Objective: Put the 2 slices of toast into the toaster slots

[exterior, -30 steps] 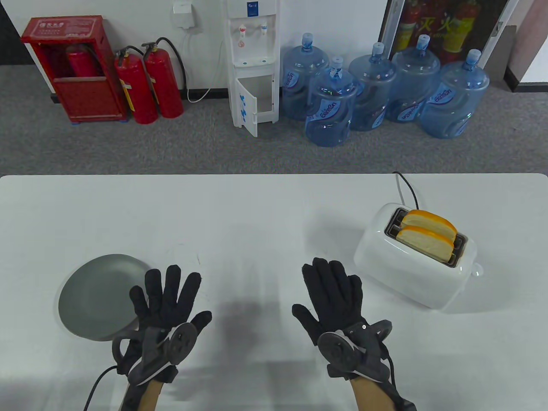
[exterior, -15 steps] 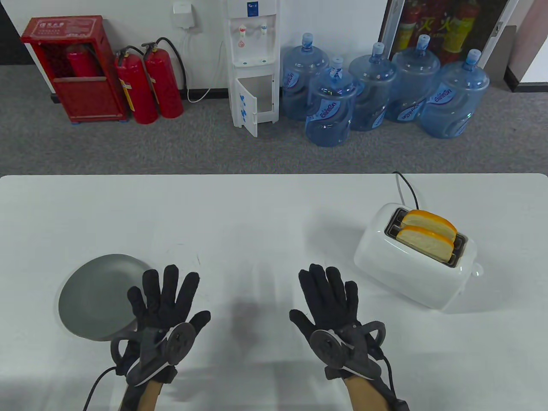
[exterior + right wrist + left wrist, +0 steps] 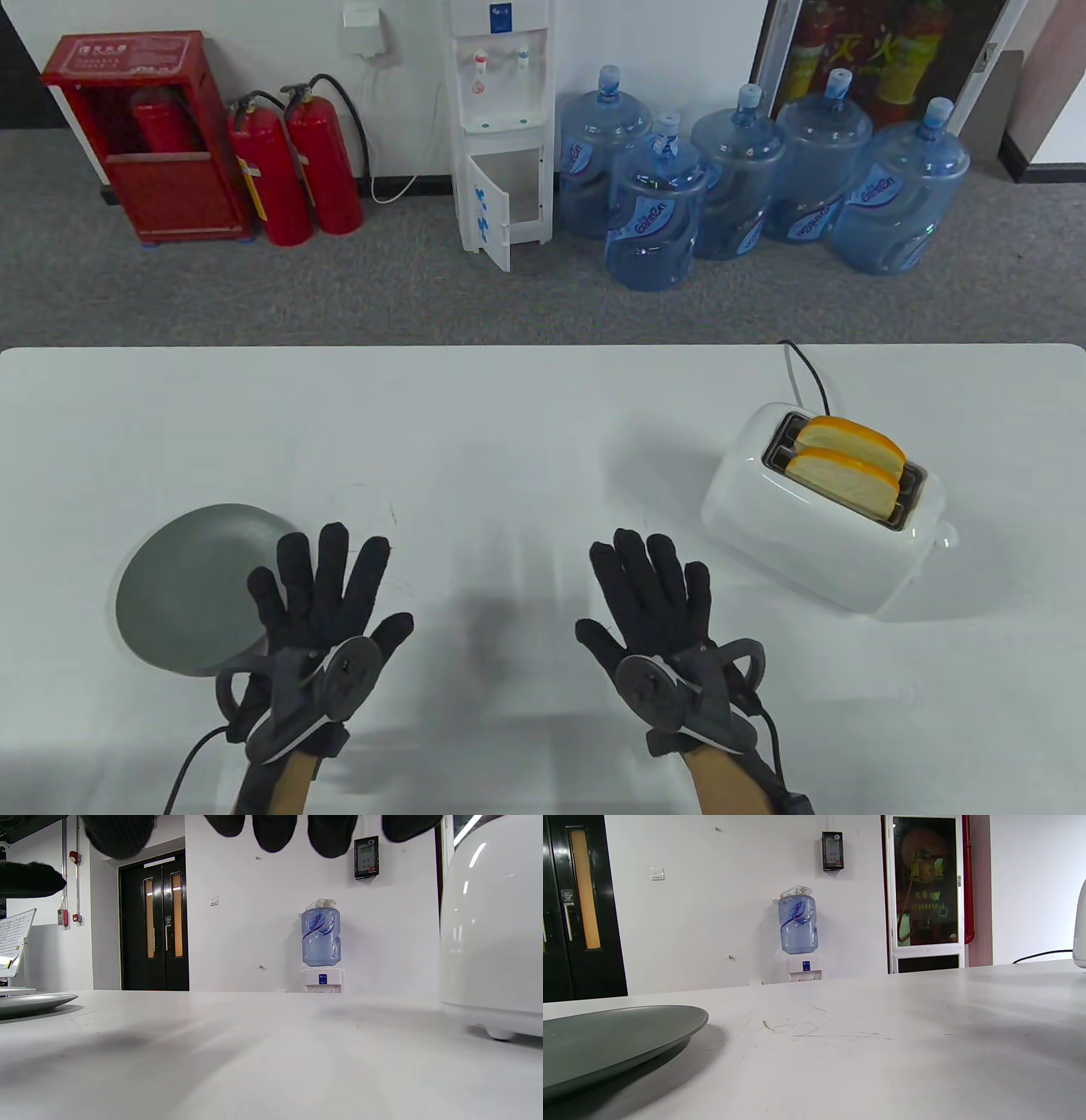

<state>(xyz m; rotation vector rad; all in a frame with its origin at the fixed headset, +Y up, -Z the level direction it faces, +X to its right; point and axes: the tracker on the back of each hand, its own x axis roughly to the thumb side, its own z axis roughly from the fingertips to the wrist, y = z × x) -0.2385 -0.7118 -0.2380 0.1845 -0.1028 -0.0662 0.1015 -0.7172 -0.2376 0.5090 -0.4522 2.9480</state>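
Note:
A white toaster [image 3: 819,518] stands at the right of the table, its side also filling the right edge of the right wrist view [image 3: 492,942]. Two slices of toast [image 3: 848,463] stand upright in its slots, orange crusts sticking out. My left hand [image 3: 327,586] lies flat near the front edge, fingers spread, partly over the rim of a grey plate [image 3: 182,586]. My right hand [image 3: 649,586] lies flat left of the toaster, fingers straight, holding nothing. Its fingertips [image 3: 275,834] hang in at the top of the right wrist view.
The grey plate [image 3: 606,1043] holds nothing. A black cable [image 3: 806,373] runs from the toaster off the far edge. Beyond the table stand a water dispenser [image 3: 501,127], several blue water jugs [image 3: 747,187] and red fire extinguishers [image 3: 297,170].
Both hands have drawn back a little toward the front edge; the right hand also shifted slightly left. Toaster, toast and plate have not moved.

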